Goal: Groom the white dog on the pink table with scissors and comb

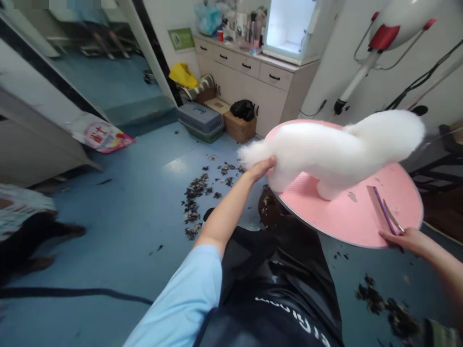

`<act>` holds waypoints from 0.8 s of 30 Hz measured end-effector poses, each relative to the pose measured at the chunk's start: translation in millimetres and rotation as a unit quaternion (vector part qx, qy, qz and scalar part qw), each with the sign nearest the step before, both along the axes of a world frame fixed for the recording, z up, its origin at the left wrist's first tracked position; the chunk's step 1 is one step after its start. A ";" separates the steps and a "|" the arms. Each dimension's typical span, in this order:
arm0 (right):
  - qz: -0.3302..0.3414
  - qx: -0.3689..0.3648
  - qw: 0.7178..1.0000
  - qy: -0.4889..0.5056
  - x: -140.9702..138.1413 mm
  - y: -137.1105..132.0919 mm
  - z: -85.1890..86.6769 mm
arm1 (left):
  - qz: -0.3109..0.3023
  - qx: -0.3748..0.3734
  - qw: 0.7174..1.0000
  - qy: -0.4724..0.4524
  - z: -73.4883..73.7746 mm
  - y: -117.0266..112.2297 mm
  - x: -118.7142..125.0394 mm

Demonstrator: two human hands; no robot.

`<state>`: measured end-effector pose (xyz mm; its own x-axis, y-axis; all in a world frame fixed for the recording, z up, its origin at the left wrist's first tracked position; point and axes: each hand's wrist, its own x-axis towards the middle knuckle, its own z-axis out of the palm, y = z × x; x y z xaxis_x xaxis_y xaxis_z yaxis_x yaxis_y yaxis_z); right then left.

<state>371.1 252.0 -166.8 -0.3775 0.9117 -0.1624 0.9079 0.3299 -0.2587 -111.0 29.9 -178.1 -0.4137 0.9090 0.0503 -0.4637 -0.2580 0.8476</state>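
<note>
A fluffy white dog (318, 144) stands on a round pink grooming table (361, 221), its head at the right and its tail (251, 153) at the left. My left hand (261, 169) is against its rear, just below the tail, with fingers curved onto the fur and partly sunk in it. Over the table's right front edge, my right hand (407, 238) is closed around a purple comb (384, 209) and a pair of scissors (393, 216) together. Both tools point away from me above the pink top. The dog's far legs are hidden.
Dark hair clippings (195, 195) litter the blue floor. A dark dog (32, 241) is at the left edge, blurred. A grey pet carrier (202, 120) and a cardboard box (240, 127) stand by the drawer cabinet (249, 79). A white dryer (401, 24) hangs at upper right.
</note>
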 end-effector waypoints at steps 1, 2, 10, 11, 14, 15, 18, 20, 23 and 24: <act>-0.010 -0.032 0.999 -0.012 -4.9 9.5 -4.7 | -0.010 0.004 0.999 -0.047 6.5 5.4 0.7; -0.027 -0.068 0.997 -0.033 -12.2 16.0 -6.9 | -0.010 0.013 0.996 -0.092 13.8 9.2 0.9; -0.035 0.099 0.992 0.071 -24.7 -92.3 -14.8 | 0.012 -0.024 0.983 -0.179 55.5 -3.6 39.8; -0.010 0.129 0.983 0.127 -22.3 -119.8 -24.1 | 0.014 -0.022 0.983 -0.183 56.6 -7.6 51.2; 0.129 0.202 0.945 0.222 -25.9 -187.2 -51.1 | 0.016 -0.024 0.976 -0.215 58.3 -18.7 87.6; 0.159 0.230 0.935 0.219 -30.6 -200.2 -56.0 | 0.017 -0.031 0.974 -0.223 58.9 -21.2 98.7; 0.185 0.300 0.918 0.183 -49.6 -207.9 -51.6 | 0.010 -0.038 0.976 -0.216 61.8 -22.4 123.1; 0.183 0.321 0.919 0.141 -60.6 -197.3 -36.8 | -0.003 -0.014 0.979 -0.202 64.5 -18.4 130.8; 0.238 0.306 0.920 0.053 -64.2 -186.9 -14.0 | 0.000 0.034 0.981 -0.189 69.8 -10.4 132.2; 0.270 0.294 0.917 0.028 -61.6 -188.0 -8.8 | 0.006 0.042 0.982 -0.184 71.6 -8.1 131.0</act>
<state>309.5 64.0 -175.6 -0.7919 0.5133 0.3306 0.5620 0.8245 0.0661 20.0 21.9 -106.5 -0.4282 0.9032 -0.0290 -0.7309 -0.3273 0.5988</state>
